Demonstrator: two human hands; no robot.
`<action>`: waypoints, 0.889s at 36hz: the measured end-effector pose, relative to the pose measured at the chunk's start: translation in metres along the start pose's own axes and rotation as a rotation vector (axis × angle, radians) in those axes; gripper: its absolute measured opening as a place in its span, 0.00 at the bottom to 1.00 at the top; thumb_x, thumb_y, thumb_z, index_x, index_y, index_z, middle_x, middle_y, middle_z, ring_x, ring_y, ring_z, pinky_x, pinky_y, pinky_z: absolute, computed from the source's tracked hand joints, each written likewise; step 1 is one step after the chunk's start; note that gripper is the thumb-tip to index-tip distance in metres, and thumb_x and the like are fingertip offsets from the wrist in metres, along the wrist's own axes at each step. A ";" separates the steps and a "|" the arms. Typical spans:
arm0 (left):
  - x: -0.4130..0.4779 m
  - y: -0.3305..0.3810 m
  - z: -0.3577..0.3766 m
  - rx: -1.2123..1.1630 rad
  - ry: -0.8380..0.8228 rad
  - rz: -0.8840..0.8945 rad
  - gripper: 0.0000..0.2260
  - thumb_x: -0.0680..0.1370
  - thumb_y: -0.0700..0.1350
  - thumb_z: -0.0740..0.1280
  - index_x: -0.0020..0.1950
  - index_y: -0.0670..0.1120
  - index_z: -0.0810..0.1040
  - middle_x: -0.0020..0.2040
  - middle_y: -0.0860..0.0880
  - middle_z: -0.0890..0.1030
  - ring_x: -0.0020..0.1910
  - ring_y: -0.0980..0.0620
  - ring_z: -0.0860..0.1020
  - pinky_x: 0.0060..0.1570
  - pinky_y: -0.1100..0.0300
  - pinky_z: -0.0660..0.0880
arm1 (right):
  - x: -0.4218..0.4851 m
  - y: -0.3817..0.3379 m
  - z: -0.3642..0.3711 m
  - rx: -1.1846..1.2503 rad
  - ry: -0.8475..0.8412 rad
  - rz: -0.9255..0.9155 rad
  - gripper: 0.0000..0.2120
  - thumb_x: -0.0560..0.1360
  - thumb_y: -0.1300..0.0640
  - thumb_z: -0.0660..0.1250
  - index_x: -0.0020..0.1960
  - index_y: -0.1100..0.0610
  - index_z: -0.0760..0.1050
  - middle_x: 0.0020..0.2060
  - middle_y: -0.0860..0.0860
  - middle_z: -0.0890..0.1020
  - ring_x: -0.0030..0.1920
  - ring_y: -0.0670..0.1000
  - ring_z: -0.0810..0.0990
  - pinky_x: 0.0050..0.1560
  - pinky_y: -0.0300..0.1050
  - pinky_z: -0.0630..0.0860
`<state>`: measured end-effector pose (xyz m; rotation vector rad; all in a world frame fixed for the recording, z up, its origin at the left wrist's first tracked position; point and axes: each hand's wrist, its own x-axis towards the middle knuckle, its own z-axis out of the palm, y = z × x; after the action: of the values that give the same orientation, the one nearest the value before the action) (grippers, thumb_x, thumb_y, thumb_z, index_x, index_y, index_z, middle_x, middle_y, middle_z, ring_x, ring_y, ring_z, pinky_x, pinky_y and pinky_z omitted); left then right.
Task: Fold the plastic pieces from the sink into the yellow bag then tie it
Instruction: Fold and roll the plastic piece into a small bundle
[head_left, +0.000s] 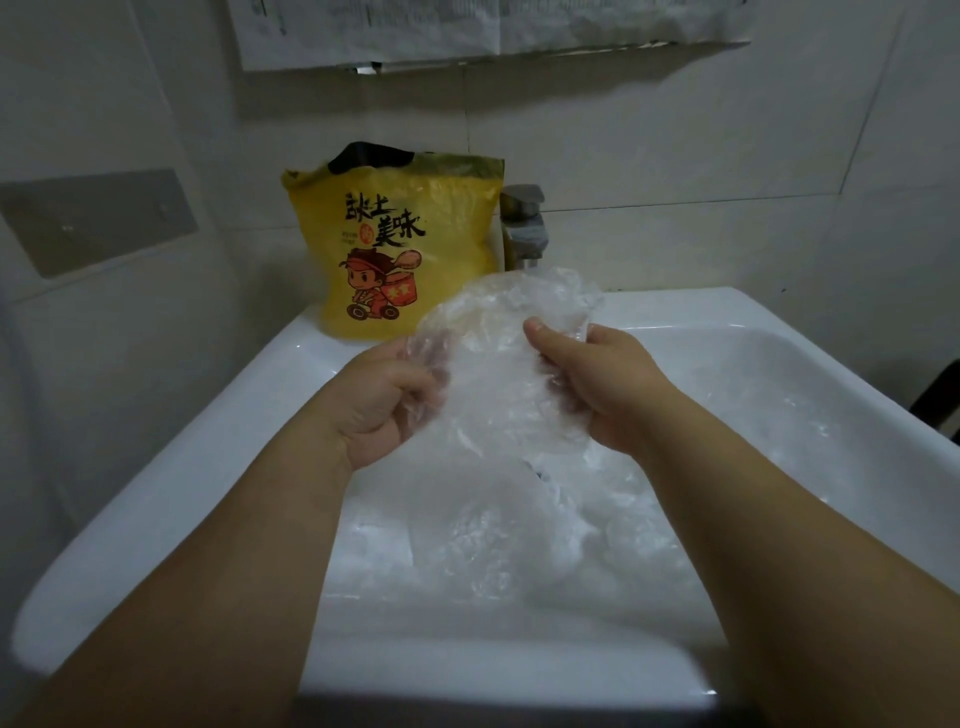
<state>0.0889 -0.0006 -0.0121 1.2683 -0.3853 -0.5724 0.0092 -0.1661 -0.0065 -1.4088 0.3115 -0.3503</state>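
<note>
- yellow bag (410, 249): one
- sink (218, 431): one
- tap (524, 228): one
- hands: two, left hand (384, 405) and right hand (608, 384)
- clear plastic piece (498, 364) held up: one
- plastic pieces in the basin (571, 545): overlapping, count unclear

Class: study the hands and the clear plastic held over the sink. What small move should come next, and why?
Probably bring the left hand and right hand together to fold the plastic in half. Both hands grip it by its sides, spread and crumpled, above the sink, and the bag stands open behind.
</note>
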 end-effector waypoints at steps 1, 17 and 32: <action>0.000 0.002 -0.002 -0.061 0.046 -0.001 0.24 0.71 0.23 0.52 0.52 0.45 0.78 0.34 0.51 0.75 0.29 0.59 0.74 0.27 0.68 0.72 | 0.000 0.000 0.000 -0.018 0.002 -0.001 0.09 0.74 0.53 0.71 0.40 0.57 0.76 0.28 0.50 0.77 0.25 0.46 0.72 0.28 0.38 0.68; 0.011 0.004 -0.023 -0.176 0.310 0.054 0.15 0.74 0.54 0.73 0.56 0.48 0.83 0.51 0.51 0.85 0.43 0.56 0.78 0.49 0.63 0.73 | -0.003 0.004 -0.001 -0.103 -0.168 0.056 0.18 0.74 0.54 0.70 0.53 0.68 0.77 0.41 0.59 0.82 0.40 0.56 0.80 0.44 0.49 0.79; 0.007 0.003 -0.014 -0.260 0.280 0.116 0.10 0.81 0.44 0.64 0.62 0.50 0.72 0.38 0.51 0.81 0.30 0.58 0.79 0.32 0.66 0.78 | 0.007 0.005 -0.007 -0.011 0.170 -0.013 0.26 0.80 0.61 0.60 0.74 0.44 0.60 0.43 0.51 0.76 0.43 0.52 0.78 0.48 0.51 0.79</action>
<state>0.1033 0.0062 -0.0129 1.0491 -0.1432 -0.3279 0.0132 -0.1744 -0.0123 -1.3954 0.4438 -0.4808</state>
